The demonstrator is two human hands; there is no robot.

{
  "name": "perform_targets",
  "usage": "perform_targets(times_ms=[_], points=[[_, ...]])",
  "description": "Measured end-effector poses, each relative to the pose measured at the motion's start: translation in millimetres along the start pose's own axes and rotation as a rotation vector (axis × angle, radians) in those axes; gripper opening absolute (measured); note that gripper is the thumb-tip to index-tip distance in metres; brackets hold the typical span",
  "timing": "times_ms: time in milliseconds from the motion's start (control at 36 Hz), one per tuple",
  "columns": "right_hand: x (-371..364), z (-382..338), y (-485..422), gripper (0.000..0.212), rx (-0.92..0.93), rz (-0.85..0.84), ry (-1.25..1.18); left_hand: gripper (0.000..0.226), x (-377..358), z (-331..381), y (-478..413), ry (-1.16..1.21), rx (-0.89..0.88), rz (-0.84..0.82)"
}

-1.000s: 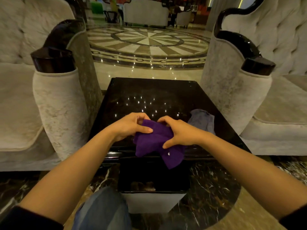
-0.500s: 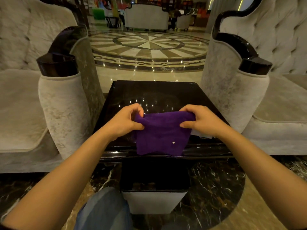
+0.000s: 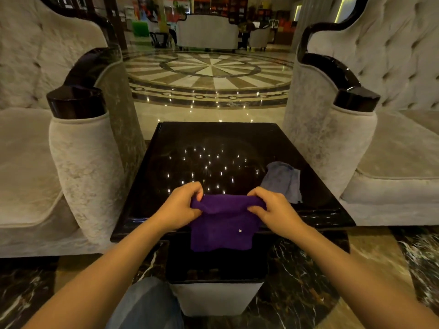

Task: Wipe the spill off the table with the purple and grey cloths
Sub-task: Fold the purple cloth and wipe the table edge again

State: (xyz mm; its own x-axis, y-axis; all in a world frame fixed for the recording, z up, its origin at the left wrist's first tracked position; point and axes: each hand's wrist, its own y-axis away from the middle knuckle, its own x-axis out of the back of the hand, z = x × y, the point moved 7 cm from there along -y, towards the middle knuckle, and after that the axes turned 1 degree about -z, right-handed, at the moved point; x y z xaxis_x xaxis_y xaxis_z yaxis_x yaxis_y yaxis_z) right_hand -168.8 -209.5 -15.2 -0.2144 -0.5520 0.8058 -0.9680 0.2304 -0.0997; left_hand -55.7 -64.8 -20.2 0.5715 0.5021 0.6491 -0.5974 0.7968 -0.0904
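A purple cloth hangs over the near edge of the glossy black table. My left hand pinches its upper left corner and my right hand pinches its upper right corner, with the top edge slack between them. A grey cloth lies crumpled on the table's right side, just beyond my right hand and untouched. The dark tabletop reflects many small ceiling lights; I cannot make out the spill on it.
Pale upholstered armchairs with black armrest caps flank the table closely, one on the left and one on the right. The table's white pedestal base stands near my knee. Patterned marble floor stretches beyond the table.
From bunched between both hands, the purple cloth was spread wide by its top corners. My hands have since come a little closer, letting the top edge sag. The grey cloth is uncovered again.
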Motion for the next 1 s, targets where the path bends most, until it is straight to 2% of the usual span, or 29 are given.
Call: perform_targets(times_ms=[194, 278, 333, 528, 694, 833, 1000], points=[[-16.6, 4.7, 8.4, 0.014, -0.005, 0.008, 0.07, 0.043, -17.4, -10.9, 5.3, -0.143, -0.043, -0.031], [-18.8, 6.9, 11.2, 0.014, 0.004, 0.053, 0.054, 0.044, -20.5, -14.7, 7.4, -0.111, -0.043, -0.018], [-21.6, 8.3, 12.1, 0.015, -0.021, 0.027, 0.085, 0.045, -24.1, -15.9, 8.6, -0.119, -0.047, -0.046], [-11.8, 5.3, 10.7, 0.017, 0.001, 0.098, 0.054, 0.042, -11.0, -17.5, 7.5, 0.019, -0.031, 0.088], [17.7, 1.3, -10.7, 0.021, -0.026, 0.131, -0.08, 0.043, 8.0, -13.2, -2.7, 0.177, -0.002, 0.048], [64.5, -15.2, -45.8, 0.024, -0.006, 0.277, -0.19, 0.042, 50.6, 10.4, -29.9, 0.149, -0.054, 0.135], [111.9, -42.1, -86.1, 0.015, 0.075, 0.375, -0.248, 0.04, 107.6, 53.8, -62.7, 0.073, -0.161, 0.312]])
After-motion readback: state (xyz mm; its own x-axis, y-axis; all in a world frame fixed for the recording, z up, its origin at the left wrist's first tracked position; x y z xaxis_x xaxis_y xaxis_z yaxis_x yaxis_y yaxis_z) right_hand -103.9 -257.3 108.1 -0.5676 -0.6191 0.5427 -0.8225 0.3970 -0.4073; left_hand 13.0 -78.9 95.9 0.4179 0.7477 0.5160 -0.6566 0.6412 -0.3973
